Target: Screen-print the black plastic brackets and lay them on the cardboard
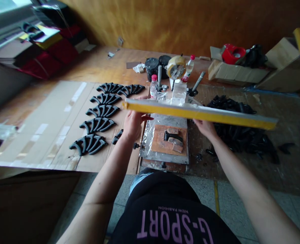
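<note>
- Yellow-edged board (203, 115) on the head cam, held up over the far part of the metal plate (165, 158). Anyone else reading the shirt?

- Yep, black shirt (162, 189), pinkish letters upside down: "G-SPORT", with a small "NEW FASHION". Labels on the two bottles (153, 86) are too tiny for me

- Same. How's the grip?

- Left hand (133, 123) is pinching the board near its left end, fingers above and thumb below. Right hand (204, 128) is at the lower edge further along, fingertips hidden behind it, so I can't tell how closed it is

- Counts?

- Six fanned groups of curved black handles (98, 124) on the cardboard sheet (50, 135), plus one more black bit (117, 137) beside the left hand. One single handle (174, 136) on the wooden block (157, 139). Further back, two dark tubs (152, 66), two metal posts (159, 74), one yellowish roll (175, 67)

- And on the right?

- One heap of black parts (246, 139), too jumbled to count, and two cardboard boxes (238, 73) behind, one red thing (232, 54) in the left one
</note>
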`<action>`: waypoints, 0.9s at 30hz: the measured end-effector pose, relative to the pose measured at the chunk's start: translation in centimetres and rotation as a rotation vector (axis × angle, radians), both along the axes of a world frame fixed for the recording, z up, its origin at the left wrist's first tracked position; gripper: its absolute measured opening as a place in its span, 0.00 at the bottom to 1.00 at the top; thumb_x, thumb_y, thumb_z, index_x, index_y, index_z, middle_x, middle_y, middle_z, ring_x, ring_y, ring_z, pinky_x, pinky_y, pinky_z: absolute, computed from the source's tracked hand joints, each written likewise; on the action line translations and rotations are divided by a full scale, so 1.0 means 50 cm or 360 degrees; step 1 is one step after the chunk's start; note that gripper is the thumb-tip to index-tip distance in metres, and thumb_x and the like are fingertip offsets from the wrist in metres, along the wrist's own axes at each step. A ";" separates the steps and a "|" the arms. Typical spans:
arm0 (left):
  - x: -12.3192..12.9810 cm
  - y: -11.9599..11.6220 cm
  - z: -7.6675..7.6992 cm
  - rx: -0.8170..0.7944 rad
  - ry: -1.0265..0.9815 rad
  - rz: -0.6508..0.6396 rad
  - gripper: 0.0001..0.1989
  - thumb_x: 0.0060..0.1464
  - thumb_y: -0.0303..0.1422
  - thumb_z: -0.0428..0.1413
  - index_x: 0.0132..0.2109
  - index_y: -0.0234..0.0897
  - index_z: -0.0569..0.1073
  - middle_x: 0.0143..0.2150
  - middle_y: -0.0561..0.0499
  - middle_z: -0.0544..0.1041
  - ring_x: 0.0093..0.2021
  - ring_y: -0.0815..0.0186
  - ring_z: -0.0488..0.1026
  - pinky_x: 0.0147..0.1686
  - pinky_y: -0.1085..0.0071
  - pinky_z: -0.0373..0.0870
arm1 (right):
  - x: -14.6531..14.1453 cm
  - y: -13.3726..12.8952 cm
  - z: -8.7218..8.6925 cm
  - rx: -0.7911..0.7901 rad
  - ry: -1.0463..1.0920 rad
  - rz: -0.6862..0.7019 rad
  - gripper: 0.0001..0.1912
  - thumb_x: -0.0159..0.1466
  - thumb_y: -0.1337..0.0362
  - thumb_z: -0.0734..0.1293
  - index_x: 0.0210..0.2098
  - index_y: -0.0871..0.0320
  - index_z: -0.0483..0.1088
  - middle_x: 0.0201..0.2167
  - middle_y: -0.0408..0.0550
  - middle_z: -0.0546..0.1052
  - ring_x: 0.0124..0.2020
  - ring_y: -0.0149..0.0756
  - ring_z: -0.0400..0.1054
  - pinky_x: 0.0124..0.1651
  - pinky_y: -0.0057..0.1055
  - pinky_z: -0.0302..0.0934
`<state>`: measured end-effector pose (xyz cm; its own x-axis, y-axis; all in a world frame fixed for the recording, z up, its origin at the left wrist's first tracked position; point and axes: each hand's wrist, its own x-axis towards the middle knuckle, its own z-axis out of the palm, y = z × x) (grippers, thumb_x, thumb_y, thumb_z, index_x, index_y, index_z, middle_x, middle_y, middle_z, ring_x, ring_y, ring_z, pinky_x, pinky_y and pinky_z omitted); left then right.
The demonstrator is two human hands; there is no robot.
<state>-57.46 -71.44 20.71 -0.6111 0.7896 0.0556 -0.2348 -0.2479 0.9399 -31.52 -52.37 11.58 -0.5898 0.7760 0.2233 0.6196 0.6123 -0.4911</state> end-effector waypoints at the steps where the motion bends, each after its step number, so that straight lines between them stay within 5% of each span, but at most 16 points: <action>1: 0.001 0.019 0.010 0.0021 -0.0011 0.0013 0.24 0.57 0.54 0.50 0.46 0.39 0.74 0.41 0.47 0.79 0.39 0.66 0.77 0.34 0.72 0.73 | -0.002 -0.029 -0.026 -0.0012 -0.0087 0.0122 0.20 0.65 0.53 0.64 0.30 0.64 0.77 0.28 0.50 0.78 0.30 0.34 0.68 0.38 0.28 0.63; 3: 0.014 0.037 0.009 -0.0012 -0.0068 0.0074 0.25 0.58 0.54 0.48 0.48 0.39 0.72 0.40 0.46 0.80 0.38 0.65 0.78 0.32 0.73 0.73 | -0.018 -0.087 -0.070 0.0011 -0.0313 0.0290 0.13 0.61 0.55 0.70 0.28 0.59 0.75 0.33 0.51 0.78 0.37 0.38 0.68 0.44 0.31 0.62; 6: 0.076 0.011 -0.054 -0.0160 -0.0244 0.0148 0.25 0.57 0.54 0.51 0.48 0.38 0.71 0.37 0.46 0.80 0.33 0.67 0.77 0.27 0.75 0.71 | -0.050 -0.158 -0.095 -0.0014 -0.0591 0.0241 0.07 0.63 0.61 0.69 0.32 0.59 0.73 0.35 0.54 0.77 0.40 0.43 0.68 0.45 0.35 0.60; 9: 0.170 -0.053 -0.151 -0.0712 -0.0546 -0.0319 0.27 0.52 0.54 0.57 0.46 0.34 0.73 0.37 0.41 0.81 0.31 0.62 0.78 0.23 0.73 0.70 | -0.076 -0.225 -0.081 -0.0074 -0.0527 0.0077 0.06 0.67 0.63 0.64 0.36 0.59 0.70 0.33 0.54 0.76 0.38 0.43 0.67 0.41 0.34 0.60; 11: 0.218 -0.092 -0.202 -0.0862 -0.0750 -0.0480 0.27 0.52 0.53 0.57 0.47 0.34 0.73 0.42 0.39 0.80 0.36 0.59 0.79 0.26 0.70 0.74 | -0.092 -0.266 -0.068 -0.0016 -0.0339 0.0244 0.06 0.68 0.63 0.63 0.37 0.58 0.70 0.34 0.53 0.76 0.40 0.42 0.67 0.43 0.34 0.60; 13: 0.230 -0.119 -0.233 -0.0851 -0.0863 -0.0397 0.24 0.54 0.51 0.57 0.45 0.33 0.73 0.42 0.40 0.80 0.36 0.60 0.79 0.29 0.69 0.75 | -0.099 -0.278 -0.064 0.0036 -0.0172 0.0627 0.06 0.68 0.64 0.62 0.37 0.57 0.70 0.36 0.50 0.76 0.43 0.40 0.66 0.45 0.33 0.60; 16: 0.169 -0.152 -0.263 -0.0868 -0.0759 -0.0070 0.21 0.57 0.49 0.54 0.41 0.32 0.71 0.41 0.41 0.80 0.32 0.63 0.79 0.25 0.72 0.74 | -0.061 -0.200 -0.075 0.0060 -0.0196 0.0787 0.05 0.67 0.68 0.63 0.40 0.57 0.72 0.40 0.49 0.77 0.45 0.37 0.66 0.48 0.32 0.59; 19: 0.056 -0.207 -0.306 -0.1013 -0.0505 0.0356 0.22 0.62 0.49 0.47 0.40 0.32 0.70 0.40 0.40 0.80 0.29 0.65 0.79 0.24 0.73 0.73 | 0.029 -0.049 -0.103 0.0140 -0.0782 0.0112 0.10 0.64 0.73 0.62 0.42 0.58 0.73 0.41 0.55 0.76 0.45 0.40 0.66 0.44 0.33 0.58; 21: -0.012 -0.249 -0.342 -0.1246 -0.0400 0.0572 0.22 0.65 0.47 0.41 0.40 0.32 0.68 0.36 0.41 0.80 0.28 0.65 0.78 0.25 0.72 0.74 | 0.092 0.036 -0.129 0.0101 -0.0948 -0.0078 0.12 0.60 0.78 0.60 0.37 0.62 0.74 0.36 0.62 0.76 0.39 0.43 0.67 0.38 0.36 0.56; 24: -0.079 -0.285 -0.394 -0.1601 -0.0322 0.0633 0.23 0.66 0.46 0.38 0.37 0.32 0.68 0.30 0.40 0.78 0.27 0.63 0.78 0.26 0.70 0.74 | 0.161 0.091 -0.163 0.0068 -0.1072 -0.0156 0.13 0.58 0.79 0.60 0.27 0.60 0.72 0.26 0.59 0.73 0.31 0.42 0.66 0.33 0.37 0.52; 27: -0.113 -0.279 -0.423 -0.1747 -0.0257 0.0535 0.25 0.63 0.48 0.42 0.31 0.33 0.70 0.25 0.39 0.77 0.24 0.59 0.76 0.23 0.67 0.73 | 0.196 0.098 -0.167 0.0027 -0.1191 -0.0203 0.11 0.57 0.78 0.61 0.24 0.60 0.71 0.29 0.58 0.73 0.31 0.42 0.67 0.31 0.35 0.52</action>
